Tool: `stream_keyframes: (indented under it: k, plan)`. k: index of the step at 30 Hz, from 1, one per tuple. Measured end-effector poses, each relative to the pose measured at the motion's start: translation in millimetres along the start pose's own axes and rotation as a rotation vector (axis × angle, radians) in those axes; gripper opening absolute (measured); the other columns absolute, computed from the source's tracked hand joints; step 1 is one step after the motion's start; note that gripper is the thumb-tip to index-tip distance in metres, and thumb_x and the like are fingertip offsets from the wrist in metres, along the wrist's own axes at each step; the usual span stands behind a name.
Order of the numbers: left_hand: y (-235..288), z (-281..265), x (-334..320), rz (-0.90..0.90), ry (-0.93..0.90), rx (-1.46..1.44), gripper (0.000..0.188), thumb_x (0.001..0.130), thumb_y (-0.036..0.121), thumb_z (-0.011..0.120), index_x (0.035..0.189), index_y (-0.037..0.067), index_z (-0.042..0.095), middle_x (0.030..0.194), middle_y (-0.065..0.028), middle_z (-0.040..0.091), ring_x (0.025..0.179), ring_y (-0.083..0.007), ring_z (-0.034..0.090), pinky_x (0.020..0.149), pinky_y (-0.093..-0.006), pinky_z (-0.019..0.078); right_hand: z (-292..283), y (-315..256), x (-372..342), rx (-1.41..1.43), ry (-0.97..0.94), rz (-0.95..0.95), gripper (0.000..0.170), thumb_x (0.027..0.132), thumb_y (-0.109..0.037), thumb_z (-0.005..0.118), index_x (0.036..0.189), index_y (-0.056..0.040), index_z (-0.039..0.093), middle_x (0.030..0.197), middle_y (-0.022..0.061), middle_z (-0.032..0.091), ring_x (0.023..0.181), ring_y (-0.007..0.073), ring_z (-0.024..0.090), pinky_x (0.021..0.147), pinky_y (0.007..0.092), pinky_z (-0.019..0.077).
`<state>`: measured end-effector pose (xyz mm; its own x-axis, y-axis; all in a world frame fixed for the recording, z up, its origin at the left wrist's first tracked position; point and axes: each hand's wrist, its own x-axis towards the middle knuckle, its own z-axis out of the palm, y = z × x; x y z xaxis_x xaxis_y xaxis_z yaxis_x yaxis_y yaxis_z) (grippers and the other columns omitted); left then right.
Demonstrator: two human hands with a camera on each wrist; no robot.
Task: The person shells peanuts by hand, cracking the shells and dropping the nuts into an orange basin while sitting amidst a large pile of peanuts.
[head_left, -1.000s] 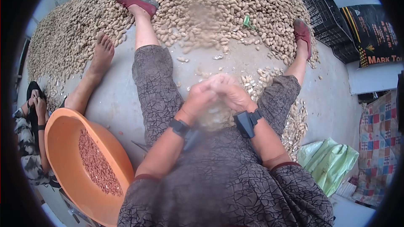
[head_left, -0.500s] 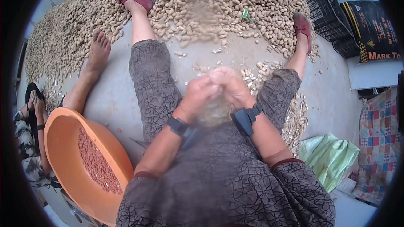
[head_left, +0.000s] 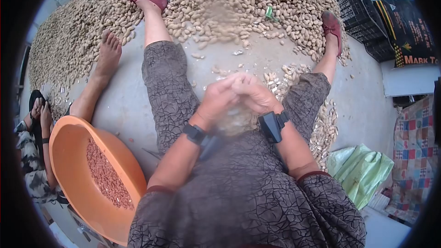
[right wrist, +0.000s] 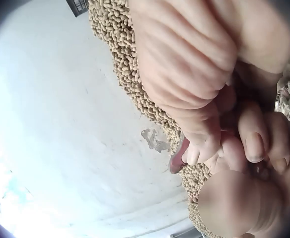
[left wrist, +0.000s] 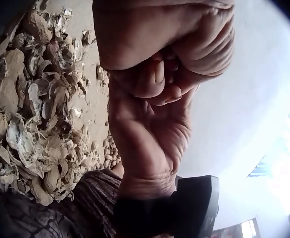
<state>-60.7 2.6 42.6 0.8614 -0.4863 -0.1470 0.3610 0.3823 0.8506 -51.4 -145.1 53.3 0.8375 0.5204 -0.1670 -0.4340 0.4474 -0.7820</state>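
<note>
Both hands meet over the lap in the head view, fingertips together. The left hand (head_left: 215, 101) has its fingers curled in against the right hand (head_left: 257, 95). From the left wrist, curled fingertips (left wrist: 155, 79) show tucked between the two palms. The right wrist view has the right hand (right wrist: 194, 59) above, with the left hand's thumb and fingers bent up close to it. I cannot tell whether a peanut lies between the fingers, which cover that spot. Broken peanut shells (left wrist: 40, 109) lie on the floor below, and a blurred pale heap (head_left: 236, 121) shows under the hands.
A wide pile of unshelled peanuts (head_left: 220, 0) spreads in front. An orange basin (head_left: 64, 156) holding reddish peanut kernels (head_left: 108, 174) stands at left, beside another person's bare foot (head_left: 109, 55). Shells (head_left: 324, 133) lie along the right leg, near a green sack (head_left: 360, 174) and black crate (head_left: 356, 16).
The hands stay together over the lap, with only small shifts of the fingers and wrists. The head view has tilted slightly, so the surroundings sit a little higher.
</note>
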Motion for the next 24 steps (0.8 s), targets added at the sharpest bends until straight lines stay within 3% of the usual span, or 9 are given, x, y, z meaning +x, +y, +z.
stream_keyframes:
  k: [4, 6, 10, 12, 16, 18, 24]
  plan:
    - [-1.6, -0.1, -2.6, 0.033, -0.022, 0.028, 0.042, 0.087, 0.005, 0.049, 0.128, -0.004, 0.048, 0.072, 0.0039, 0.047, 0.058, -0.0024, 0.037, 0.048, -0.0165, 0.0281, -6.7, 4.2, -0.1, 0.029, 0.018, 0.04, 0.03, 0.085, -0.021, 0.063, 0.095, 0.0079, 0.062, 0.077, 0.0076, 0.063, 0.064, 0.0109, 0.06, 0.06, 0.0223, 0.0509]
    - [2.8, 3.3, -4.9, -0.038, 0.007, 0.02, 0.033, 0.087, 0.005, 0.049, 0.118, -0.004, 0.054, 0.07, 0.0033, 0.047, 0.057, -0.0026, 0.036, 0.048, -0.0165, 0.0281, -3.3, -0.7, -1.0, -0.095, 0.077, 0.003, 0.025, 0.086, -0.019, 0.062, 0.09, 0.0062, 0.061, 0.075, 0.0075, 0.062, 0.063, 0.011, 0.06, 0.058, 0.0224, 0.0503]
    - [0.8, 0.5, -3.7, -0.017, -0.015, -0.019, 0.025, 0.086, 0.007, 0.05, 0.108, -0.004, 0.057, 0.069, 0.0024, 0.046, 0.057, -0.0027, 0.036, 0.048, -0.0161, 0.0279, 8.2, -8.4, -4.7, -0.124, 0.145, -0.02, 0.024, 0.086, -0.017, 0.061, 0.09, 0.0065, 0.061, 0.075, 0.0085, 0.062, 0.063, 0.0117, 0.06, 0.057, 0.0234, 0.0509]
    - [0.7, 0.4, -4.2, -0.014, -0.014, -0.066, 0.024, 0.087, 0.01, 0.05, 0.105, -0.004, 0.057, 0.074, -0.0003, 0.052, 0.058, -0.0031, 0.037, 0.049, -0.0155, 0.0288, 4.1, 0.5, -2.2, -0.143, 0.226, -0.059, 0.026, 0.086, -0.018, 0.061, 0.092, 0.0074, 0.059, 0.075, 0.0092, 0.062, 0.064, 0.0128, 0.061, 0.058, 0.0252, 0.0528]
    - [-5.6, -8.3, -1.6, -0.03, 0.016, -0.144, 0.027, 0.087, 0.012, 0.051, 0.107, -0.004, 0.056, 0.083, -0.004, 0.058, 0.059, -0.0032, 0.039, 0.048, -0.0147, 0.0297, -4.5, 10.3, 4.9, -0.135, 0.177, -0.005, 0.026, 0.089, -0.019, 0.058, 0.092, 0.0071, 0.058, 0.077, 0.0094, 0.062, 0.062, 0.0137, 0.061, 0.057, 0.0261, 0.0528]
    - [-4.9, -10.6, -1.0, -0.063, -0.026, -0.304, 0.028, 0.088, 0.013, 0.051, 0.109, -0.005, 0.054, 0.09, -0.0065, 0.06, 0.061, -0.0033, 0.041, 0.047, -0.0141, 0.0308, 9.0, 5.0, 0.6, 0.026, 0.168, 0.083, 0.024, 0.091, -0.02, 0.055, 0.09, 0.0039, 0.058, 0.077, 0.0085, 0.061, 0.061, 0.0138, 0.059, 0.057, 0.0256, 0.0504]
    - [-15.2, -16.9, 4.7, -0.088, 0.116, -0.258, 0.034, 0.092, 0.013, 0.048, 0.121, -0.005, 0.049, 0.086, -0.0056, 0.059, 0.058, -0.0039, 0.044, 0.045, -0.0141, 0.032, 2.9, 9.6, -0.3, 0.051, 0.224, -0.001, 0.022, 0.093, -0.021, 0.053, 0.084, -0.0009, 0.057, 0.078, 0.009, 0.062, 0.067, 0.0161, 0.061, 0.065, 0.0285, 0.05]
